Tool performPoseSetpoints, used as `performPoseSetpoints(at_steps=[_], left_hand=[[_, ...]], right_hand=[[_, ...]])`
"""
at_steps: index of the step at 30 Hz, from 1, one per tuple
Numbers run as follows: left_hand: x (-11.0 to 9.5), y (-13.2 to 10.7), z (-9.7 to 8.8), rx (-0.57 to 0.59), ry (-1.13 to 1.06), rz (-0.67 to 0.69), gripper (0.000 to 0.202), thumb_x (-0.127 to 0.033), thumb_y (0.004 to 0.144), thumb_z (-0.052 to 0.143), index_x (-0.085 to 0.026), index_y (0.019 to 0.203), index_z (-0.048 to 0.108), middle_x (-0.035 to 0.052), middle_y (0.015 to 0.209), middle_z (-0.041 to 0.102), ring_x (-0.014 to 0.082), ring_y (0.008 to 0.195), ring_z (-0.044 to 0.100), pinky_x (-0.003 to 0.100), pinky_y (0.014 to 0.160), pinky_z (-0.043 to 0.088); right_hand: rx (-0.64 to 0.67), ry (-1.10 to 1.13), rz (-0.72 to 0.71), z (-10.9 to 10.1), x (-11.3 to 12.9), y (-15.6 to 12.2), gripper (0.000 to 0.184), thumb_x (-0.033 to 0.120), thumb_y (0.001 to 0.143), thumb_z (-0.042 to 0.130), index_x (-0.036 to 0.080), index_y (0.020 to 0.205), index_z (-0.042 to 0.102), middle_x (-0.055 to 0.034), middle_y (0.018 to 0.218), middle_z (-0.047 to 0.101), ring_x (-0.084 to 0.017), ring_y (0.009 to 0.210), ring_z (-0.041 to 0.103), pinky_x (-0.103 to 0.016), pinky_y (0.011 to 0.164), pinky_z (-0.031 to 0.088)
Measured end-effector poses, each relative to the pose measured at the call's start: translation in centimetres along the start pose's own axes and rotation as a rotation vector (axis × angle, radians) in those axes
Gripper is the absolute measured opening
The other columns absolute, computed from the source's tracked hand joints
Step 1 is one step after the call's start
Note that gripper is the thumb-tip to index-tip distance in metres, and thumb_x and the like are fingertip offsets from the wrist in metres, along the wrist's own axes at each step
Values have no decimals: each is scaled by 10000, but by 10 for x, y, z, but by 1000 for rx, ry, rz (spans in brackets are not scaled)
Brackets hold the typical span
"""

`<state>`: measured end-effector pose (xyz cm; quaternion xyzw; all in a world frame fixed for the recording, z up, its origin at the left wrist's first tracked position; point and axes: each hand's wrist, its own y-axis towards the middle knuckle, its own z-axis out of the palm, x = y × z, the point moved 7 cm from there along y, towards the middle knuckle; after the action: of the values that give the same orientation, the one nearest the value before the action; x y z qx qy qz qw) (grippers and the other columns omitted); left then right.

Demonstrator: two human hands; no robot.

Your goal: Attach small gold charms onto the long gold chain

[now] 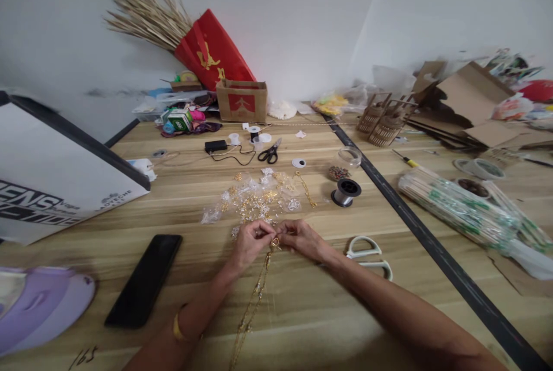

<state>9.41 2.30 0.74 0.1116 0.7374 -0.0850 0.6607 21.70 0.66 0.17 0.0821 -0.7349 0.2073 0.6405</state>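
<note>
My left hand (253, 243) and my right hand (299, 237) meet over the near middle of the table, fingertips pinched close together. Between them is the upper end of a gold chain (258, 290), with a small gold ring (275, 242) just below the fingertips. From there the chain hangs toward me in long strands with small clear beads on it. A faint thin line beside it may be thread or wire. Just beyond my hands lies a spread of gold and clear beads and charms (261, 204), some in little plastic bags. A short gold chain (306, 189) lies apart from that pile.
A black phone (144, 280) lies left; white-handled scissors (367, 256) rest under my right forearm. Beyond are a wire spool (346, 191), a bead jar (340, 171) and black scissors (270, 153). Wrapped sticks (460, 209) lie right; a large white box (60, 169) stands left.
</note>
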Motion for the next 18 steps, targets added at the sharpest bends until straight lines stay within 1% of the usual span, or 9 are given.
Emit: performPoseSetpoints(at_steps=[4, 9, 14, 18], left_hand=[[-7, -2, 2, -7, 17, 71, 50, -167, 667, 660, -138, 636, 633, 25, 639, 630, 132, 625, 579, 223, 592, 455], [-11, -3, 3, -20, 26, 105, 55, -155, 682, 640, -141, 632, 622, 27, 662, 620, 134, 648, 579, 226, 610, 456], [-10, -4, 3, -27, 46, 112, 68, -160, 689, 634, -146, 625, 614, 27, 666, 618, 134, 650, 575, 227, 617, 452], [-7, -3, 2, -35, 10, 71, 68, -178, 672, 652, -149, 620, 619, 21, 650, 619, 133, 638, 568, 223, 602, 445]], right_hand=[[10, 89, 101, 2, -8, 1, 157, 296, 719, 598, 140, 710, 587, 74, 456, 457, -45, 379, 332, -173, 381, 246], [15, 198, 108, 2, -17, 5, 223, 350, 686, 643, 135, 670, 588, 65, 463, 482, -41, 374, 357, -167, 356, 253], [7, 244, 110, 1, -16, 5, 193, 317, 660, 652, 138, 693, 588, 49, 530, 536, -37, 393, 401, -155, 350, 263], [2, 248, 106, -1, -12, 3, 158, 282, 648, 633, 143, 708, 583, 43, 552, 549, -42, 412, 432, -151, 358, 280]])
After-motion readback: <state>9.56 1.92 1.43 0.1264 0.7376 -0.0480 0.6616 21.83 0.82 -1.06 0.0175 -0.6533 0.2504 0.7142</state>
